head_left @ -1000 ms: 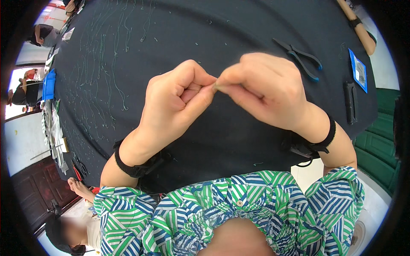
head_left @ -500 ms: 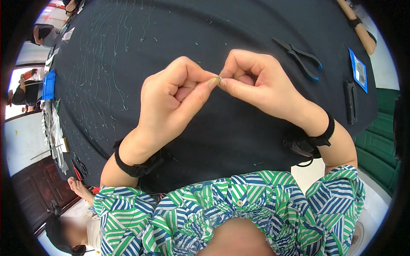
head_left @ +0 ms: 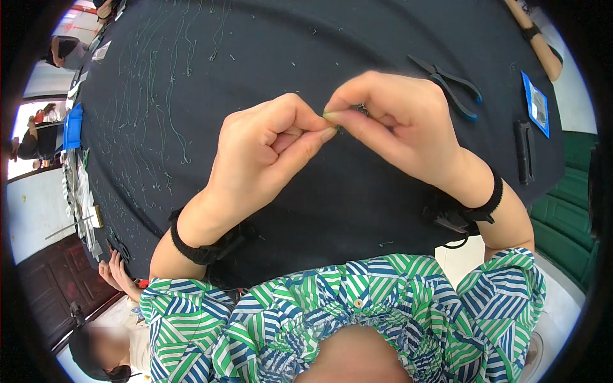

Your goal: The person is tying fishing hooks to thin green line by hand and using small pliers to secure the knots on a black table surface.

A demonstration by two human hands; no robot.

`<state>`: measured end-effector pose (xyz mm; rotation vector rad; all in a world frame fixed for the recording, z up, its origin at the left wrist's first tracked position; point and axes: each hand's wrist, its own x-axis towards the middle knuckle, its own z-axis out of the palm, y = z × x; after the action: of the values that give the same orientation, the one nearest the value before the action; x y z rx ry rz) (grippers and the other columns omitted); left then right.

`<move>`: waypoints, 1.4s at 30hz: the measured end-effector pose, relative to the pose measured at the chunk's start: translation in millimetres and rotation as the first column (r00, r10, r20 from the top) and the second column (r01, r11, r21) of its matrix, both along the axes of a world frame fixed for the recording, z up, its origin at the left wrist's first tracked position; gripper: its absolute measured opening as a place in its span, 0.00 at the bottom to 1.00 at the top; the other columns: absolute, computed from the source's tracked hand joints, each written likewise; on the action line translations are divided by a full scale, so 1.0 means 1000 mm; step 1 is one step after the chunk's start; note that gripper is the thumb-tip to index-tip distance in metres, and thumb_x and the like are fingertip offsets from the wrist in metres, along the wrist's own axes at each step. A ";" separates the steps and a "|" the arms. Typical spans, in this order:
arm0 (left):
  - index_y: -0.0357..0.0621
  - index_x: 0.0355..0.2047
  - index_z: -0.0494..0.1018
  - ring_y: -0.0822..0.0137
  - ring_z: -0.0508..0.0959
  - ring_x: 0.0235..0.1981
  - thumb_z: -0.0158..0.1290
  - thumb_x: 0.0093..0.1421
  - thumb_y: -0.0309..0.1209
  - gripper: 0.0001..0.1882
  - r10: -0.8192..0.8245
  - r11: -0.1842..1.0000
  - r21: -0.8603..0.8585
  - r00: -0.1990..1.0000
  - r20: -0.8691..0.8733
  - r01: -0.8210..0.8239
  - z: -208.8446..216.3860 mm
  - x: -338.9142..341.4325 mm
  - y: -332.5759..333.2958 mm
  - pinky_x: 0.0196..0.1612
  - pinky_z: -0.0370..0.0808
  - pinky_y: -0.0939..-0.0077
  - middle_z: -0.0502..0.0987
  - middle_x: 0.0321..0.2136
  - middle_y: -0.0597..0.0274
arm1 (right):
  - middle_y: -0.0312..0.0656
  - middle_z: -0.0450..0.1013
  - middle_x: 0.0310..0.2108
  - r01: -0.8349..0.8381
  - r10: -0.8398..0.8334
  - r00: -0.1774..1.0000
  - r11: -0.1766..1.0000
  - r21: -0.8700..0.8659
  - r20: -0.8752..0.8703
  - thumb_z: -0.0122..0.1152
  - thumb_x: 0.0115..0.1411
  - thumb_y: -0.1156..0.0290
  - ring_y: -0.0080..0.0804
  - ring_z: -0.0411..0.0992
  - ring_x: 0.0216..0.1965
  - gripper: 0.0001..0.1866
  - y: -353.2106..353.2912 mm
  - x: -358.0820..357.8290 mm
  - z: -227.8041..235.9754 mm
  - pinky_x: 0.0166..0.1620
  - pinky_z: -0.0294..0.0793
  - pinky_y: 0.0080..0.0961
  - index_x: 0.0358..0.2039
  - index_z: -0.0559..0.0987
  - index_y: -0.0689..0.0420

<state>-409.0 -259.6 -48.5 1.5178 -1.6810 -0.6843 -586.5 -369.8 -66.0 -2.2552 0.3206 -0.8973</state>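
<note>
Centre frame, I see the right hand (head_left: pixel 401 124), newly rolled over, pinching green thread (head_left: pixel 362 109) against the left hand (head_left: pixel 263 143), pinched too, contents hidden. I judge the close fingerwork unfinished.

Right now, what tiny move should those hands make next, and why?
Perhaps ease the right hand slightly away from the left hand. Their pinched fingertips meet, mostly hiding what they hold, while a bit of greenish thread shows inside the right hand's curl; parting might show more.
</note>
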 end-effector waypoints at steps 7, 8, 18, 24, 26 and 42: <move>0.37 0.30 0.75 0.88 0.59 0.17 0.58 0.58 0.22 0.03 0.032 0.999 -0.037 0.998 -0.049 -0.034 -0.003 -0.001 0.002 0.20 0.52 0.89 0.69 0.19 0.75 | 0.26 0.58 0.12 -0.017 0.079 0.993 0.826 0.564 -0.087 0.62 0.58 0.69 0.10 0.53 0.16 0.07 -0.004 0.002 -0.009 0.21 0.51 0.17 0.30 0.78 0.60; 0.37 0.30 0.75 0.88 0.59 0.17 0.58 0.58 0.22 0.03 0.032 0.999 -0.037 0.998 -0.050 -0.034 -0.003 -0.001 0.003 0.20 0.52 0.89 0.69 0.19 0.75 | 0.26 0.58 0.12 -0.017 0.080 0.993 0.826 0.563 -0.088 0.62 0.58 0.69 0.10 0.53 0.16 0.07 -0.003 0.002 -0.009 0.21 0.51 0.17 0.30 0.78 0.60; 0.35 0.30 0.74 0.87 0.58 0.16 0.58 0.58 0.21 0.03 0.157 0.986 -0.008 0.951 -0.267 -0.165 -0.009 -0.001 0.002 0.20 0.57 0.89 0.63 0.13 0.77 | 0.40 0.72 0.21 -0.115 0.118 0.992 0.991 0.062 -0.039 0.63 0.50 0.73 0.37 0.72 0.22 0.05 0.007 0.003 -0.002 0.25 0.69 0.28 0.25 0.75 0.55; 0.36 0.29 0.74 0.84 0.61 0.16 0.59 0.55 0.19 0.04 0.087 0.995 -0.028 0.985 -0.146 -0.092 -0.002 -0.002 0.002 0.21 0.59 0.86 0.65 0.14 0.73 | 0.39 0.74 0.23 -0.037 0.054 0.993 0.987 -0.155 0.108 0.66 0.49 0.73 0.37 0.75 0.24 0.06 0.005 0.002 -0.001 0.27 0.72 0.28 0.28 0.77 0.55; 0.36 0.28 0.74 0.83 0.62 0.16 0.59 0.54 0.19 0.04 0.052 0.997 -0.043 0.993 -0.104 -0.056 -0.002 0.000 0.002 0.21 0.60 0.85 0.66 0.14 0.71 | 0.40 0.74 0.23 0.012 0.004 0.996 0.985 -0.172 0.087 0.66 0.49 0.74 0.37 0.75 0.24 0.07 0.001 0.001 0.003 0.27 0.72 0.27 0.30 0.77 0.55; 0.35 0.31 0.74 0.89 0.59 0.17 0.56 0.60 0.22 0.03 0.204 0.979 0.061 0.944 -0.259 -0.195 -0.002 0.000 0.002 0.20 0.55 0.90 0.66 0.14 0.78 | 0.38 0.72 0.19 -0.050 0.047 0.998 0.994 -0.096 -0.029 0.65 0.48 0.73 0.36 0.73 0.21 0.06 0.003 -0.002 0.003 0.24 0.70 0.28 0.24 0.74 0.54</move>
<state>-409.5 -257.9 -50.7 1.5218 -1.3027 -0.7722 -588.1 -367.0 -62.6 -2.3551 0.2383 -0.8746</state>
